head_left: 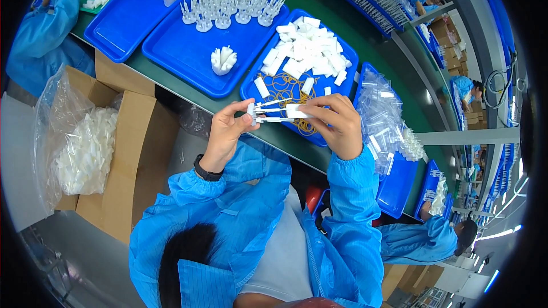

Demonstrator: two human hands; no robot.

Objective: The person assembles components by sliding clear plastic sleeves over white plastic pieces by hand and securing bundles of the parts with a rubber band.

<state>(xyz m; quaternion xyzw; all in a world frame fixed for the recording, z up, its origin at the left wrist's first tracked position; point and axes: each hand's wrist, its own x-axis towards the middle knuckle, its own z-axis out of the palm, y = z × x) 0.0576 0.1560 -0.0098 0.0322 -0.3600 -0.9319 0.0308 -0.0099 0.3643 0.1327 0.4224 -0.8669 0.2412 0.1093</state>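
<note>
My left hand (224, 132), with a black band at the wrist, pinches the round white base of a pronged plastic part (252, 115). Its thin prongs lie sideways, pointing right. In the fingers of my right hand (341, 124) is a small white sleeve-like piece (295, 111), held at the prongs' far ends. Whether it sits over a prong or only touches one I cannot tell. Beneath my hands, a blue tray (249, 82) holds a heap of white rectangular pieces (308, 45) and a tangle of yellow rubber bands (285, 88).
More pronged parts (228, 3) stand upright in another blue tray (197, 74), near a white cluster (223, 60). Clear plastic pieces (379, 114) pile up at right. A cardboard box (140, 148) with bagged white pieces stands at left. Co-workers in blue (48, 40) sit nearby.
</note>
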